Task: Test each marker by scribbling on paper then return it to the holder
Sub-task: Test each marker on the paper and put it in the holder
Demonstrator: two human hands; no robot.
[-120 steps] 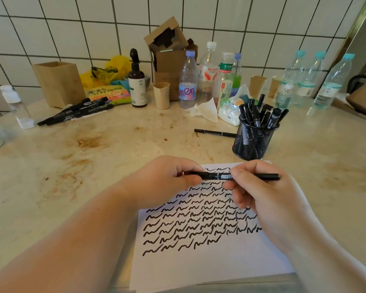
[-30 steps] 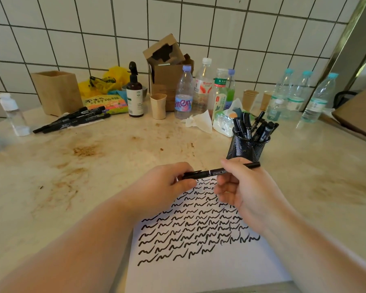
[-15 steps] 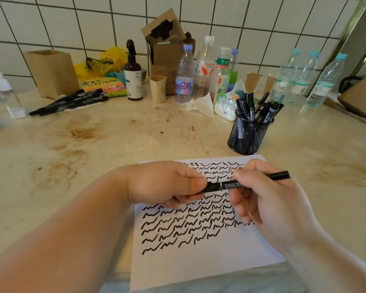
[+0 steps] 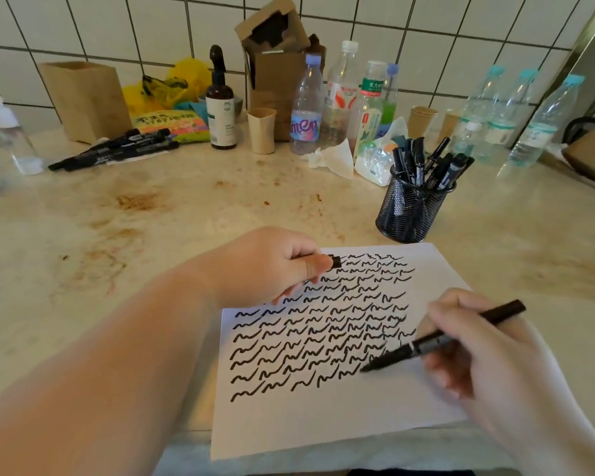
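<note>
While the right hand point(image 4: 474, 352) curls its thumb and fingers round one black marker point(image 4: 440, 341), the uncapped tip touches the paper point(image 4: 323, 424) just right of the end of the second-lowest row of scribbles, and the barrel slants up and to the right past the knuckles. Across the sheet, the left hand point(image 4: 272, 266) has its fingers clenched, pinching a single black cap point(image 4: 335, 261) between thumb and forefinger; only the cap's open end pokes out, above the sheet's upper left corner. One sheet of white paper lies on the stained stone counter point(image 4: 152, 207), its near edge reaching the counter's front, with about a dozen rows of black wavy marks across its upper part. Just beyond the sheet's far edge stands one black mesh holder point(image 4: 411, 209), upright, crowded with black markers; roughly eight or nine caps show, though they overlap too much for a sure count. Far left on the counter, about three more black markers point(image 4: 114, 151) lie side by side in a loose bundle. Along the tiled wall stand seven or so clear plastic bottles point(image 4: 306, 108), a dark pump bottle point(image 4: 222, 111), one pale cup point(image 4: 261, 130), two brown paper cups point(image 4: 423, 120), a cardboard box point(image 4: 279, 63) and a brown paper bag point(image 4: 85, 97).
</note>
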